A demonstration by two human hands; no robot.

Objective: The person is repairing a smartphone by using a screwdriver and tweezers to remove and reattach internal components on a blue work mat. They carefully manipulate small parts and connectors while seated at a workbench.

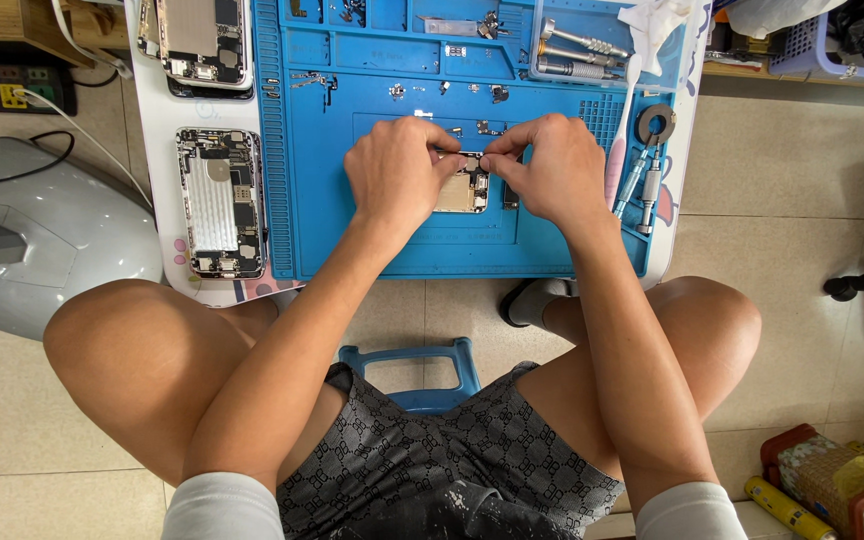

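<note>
An opened phone body lies in the middle of a blue repair mat, mostly hidden under my fingers. My left hand and my right hand meet over its top end. The fingertips of both pinch at a small part there, too small to make out. Tiny screws and brackets lie scattered on the mat just beyond my hands.
Two more opened phone shells lie on the white table left of the mat. Screwdrivers, a roll of tape and tools sit at the mat's right. A blue stool is between my knees, a grey machine stands left.
</note>
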